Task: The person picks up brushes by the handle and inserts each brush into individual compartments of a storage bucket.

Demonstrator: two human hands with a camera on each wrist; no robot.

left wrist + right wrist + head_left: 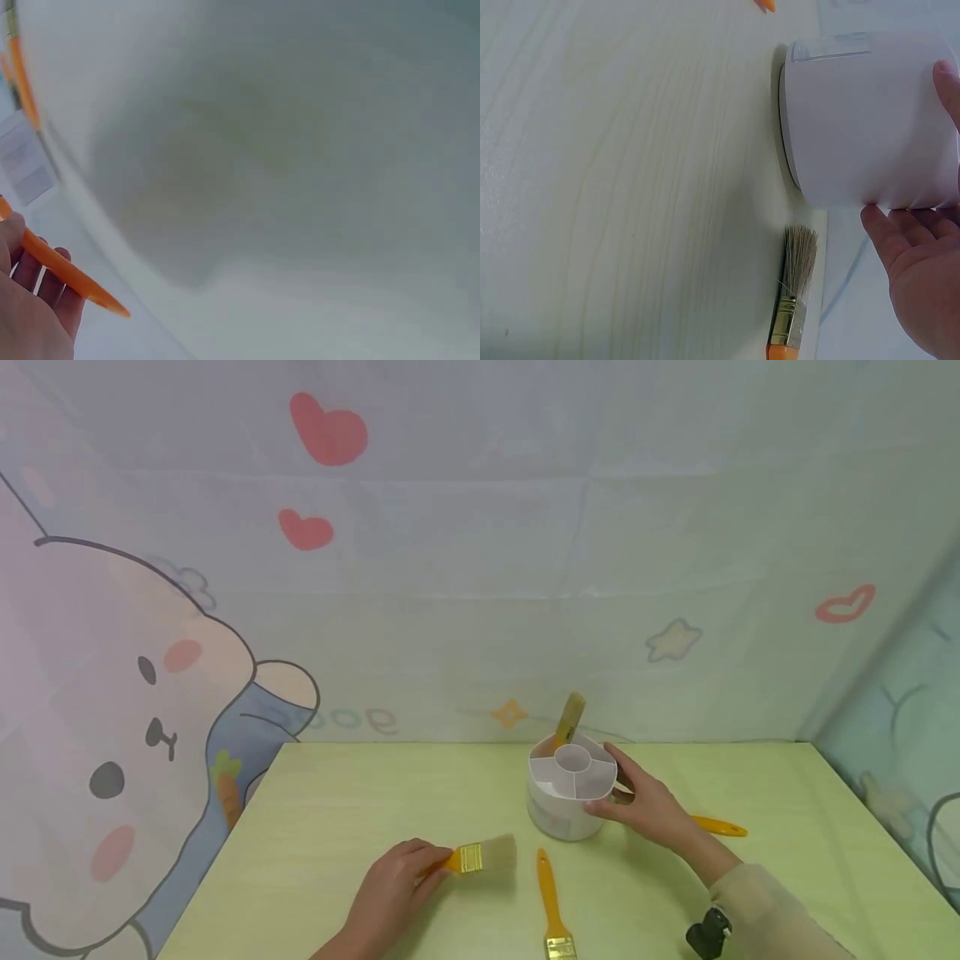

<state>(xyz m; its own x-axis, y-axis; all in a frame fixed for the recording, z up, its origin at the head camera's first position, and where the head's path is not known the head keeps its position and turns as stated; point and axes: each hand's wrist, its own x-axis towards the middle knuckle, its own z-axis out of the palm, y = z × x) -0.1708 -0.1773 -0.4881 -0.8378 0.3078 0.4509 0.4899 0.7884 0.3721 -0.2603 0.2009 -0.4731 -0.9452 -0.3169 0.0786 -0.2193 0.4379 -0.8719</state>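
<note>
My left hand (396, 887) pinches the orange handle of a flat paintbrush (487, 855) close to its gold ferrule, the pale bristles pointing right toward a white round divided organizer (558, 814). In the left wrist view that orange handle (71, 276) lies across the fingers. The right hand (651, 806) grips the organizer by its right side, thumb on the near wall and fingers round the far one; the right wrist view shows fingertips against the organizer's smooth wall (862, 127). Another paintbrush (570, 718) stands tilted, bristles up, in a back compartment of the organizer.
A paintbrush (550, 893) lies in front of the organizer, handle pointing away. Partly behind the right forearm lies one more orange handle (720, 827), its bristles (801, 259) seen in the right wrist view. A patterned cloth (465, 568) hangs behind the table.
</note>
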